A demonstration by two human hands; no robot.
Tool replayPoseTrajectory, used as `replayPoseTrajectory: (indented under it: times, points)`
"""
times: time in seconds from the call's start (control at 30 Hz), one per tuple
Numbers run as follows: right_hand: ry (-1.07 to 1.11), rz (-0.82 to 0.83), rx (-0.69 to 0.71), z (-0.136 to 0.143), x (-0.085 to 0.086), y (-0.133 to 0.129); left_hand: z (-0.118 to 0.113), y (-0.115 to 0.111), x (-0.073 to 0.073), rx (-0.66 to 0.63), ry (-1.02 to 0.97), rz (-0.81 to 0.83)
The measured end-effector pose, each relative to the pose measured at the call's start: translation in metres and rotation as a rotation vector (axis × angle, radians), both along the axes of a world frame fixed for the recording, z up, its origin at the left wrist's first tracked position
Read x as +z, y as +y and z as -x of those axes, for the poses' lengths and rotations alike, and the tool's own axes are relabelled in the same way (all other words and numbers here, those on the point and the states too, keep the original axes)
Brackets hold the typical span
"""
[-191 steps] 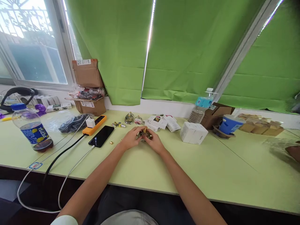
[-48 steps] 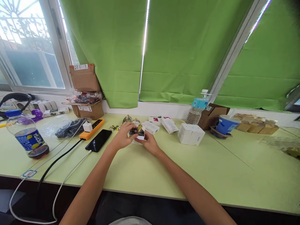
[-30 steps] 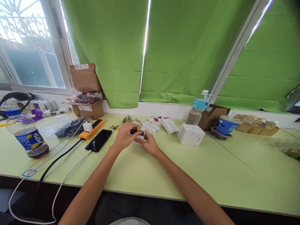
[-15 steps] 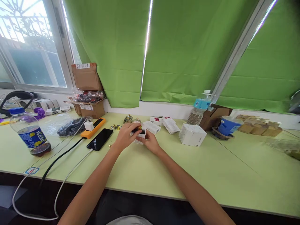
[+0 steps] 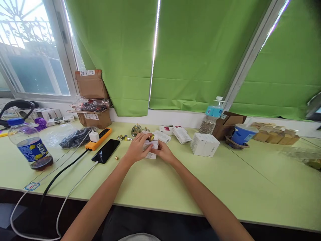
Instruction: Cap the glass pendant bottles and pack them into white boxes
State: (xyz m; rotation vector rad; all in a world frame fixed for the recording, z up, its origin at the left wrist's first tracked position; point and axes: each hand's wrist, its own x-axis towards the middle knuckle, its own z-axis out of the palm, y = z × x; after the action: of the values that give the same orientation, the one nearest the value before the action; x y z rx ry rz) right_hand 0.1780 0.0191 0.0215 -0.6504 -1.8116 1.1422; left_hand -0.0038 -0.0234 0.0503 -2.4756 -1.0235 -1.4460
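Note:
A small white box (image 5: 151, 155) with fine print stands on the table between my hands. A gold-coloured cap (image 5: 151, 137) shows at its top, by the fingers of my left hand (image 5: 138, 147). That hand is closed around the cap and the box's left side. My right hand (image 5: 163, 152) grips the box from the right, fingers partly hidden behind it. Just behind are two ornate round glass bottles, one at the left (image 5: 136, 129) and one partly covered (image 5: 145, 130). Several gold caps (image 5: 125, 137) lie left of my left hand, and one more (image 5: 116, 158) sits nearer the front.
A black phone (image 5: 105, 151), an orange power strip (image 5: 98, 140) and a Pepsi bottle (image 5: 35, 150) are on the left. Flat white boxes (image 5: 181, 134), a larger white box (image 5: 205, 144), a water bottle (image 5: 212, 117) and a blue cup (image 5: 242, 134) stand to the right.
The white box has tilted up, so its printed side now faces me and its dark opening no longer shows. The gold cap is more visible at its top.

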Motion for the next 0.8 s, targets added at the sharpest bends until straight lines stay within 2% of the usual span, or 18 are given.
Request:
replayPoseTrajectory:
  times: [0.27, 0.63, 0.8]
  points:
    - [0.036, 0.003, -0.018, 0.0045, -0.0018, -0.0023, 0.001, 0.0033, 0.0024, -0.007, -0.008, 0.015]
    - [0.04, -0.022, -0.014, 0.0036, 0.0, -0.0042, -0.0002, 0.0004, 0.0048, 0.028, 0.116, -0.017]
    - [0.018, -0.038, -0.046, 0.0031, -0.0003, -0.0038, -0.0072, -0.0033, 0.0048, 0.122, 0.153, -0.058]
